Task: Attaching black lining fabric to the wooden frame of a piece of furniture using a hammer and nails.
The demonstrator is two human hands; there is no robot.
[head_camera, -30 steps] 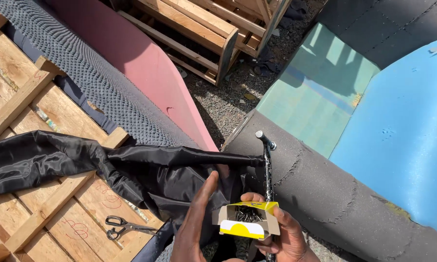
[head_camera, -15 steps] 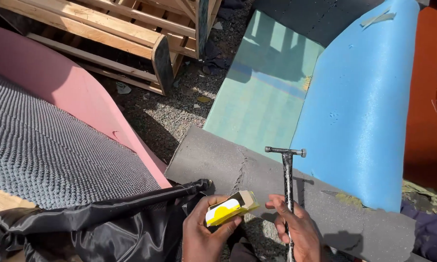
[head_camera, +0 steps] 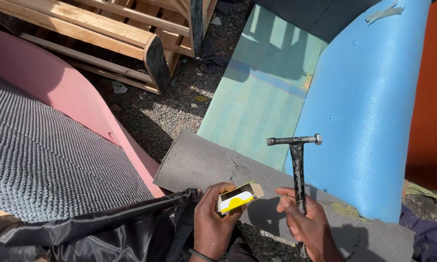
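My left hand (head_camera: 213, 218) grips a small open yellow-and-white cardboard box (head_camera: 238, 197), while my right hand (head_camera: 308, 223) is closed on the handle of a metal hammer (head_camera: 296, 165) held upright just beside it. Black fabric (head_camera: 97, 233) lies below left over a grey foam sheet (head_camera: 199, 162). Farther off on the sunlit gravel ground (head_camera: 165, 114) lie green foam (head_camera: 264, 90), blue foam (head_camera: 369, 111) and wooden pallets (head_camera: 107, 34).

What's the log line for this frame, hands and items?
left hand: holds small yellow box, flap open | right hand: grips hammer, head up | below: grey foam sheet

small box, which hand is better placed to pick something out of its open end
Right, probably: the left hand grips the small box, while the right hand's fingers sit beside its open flap, though the palm holds the hammer.
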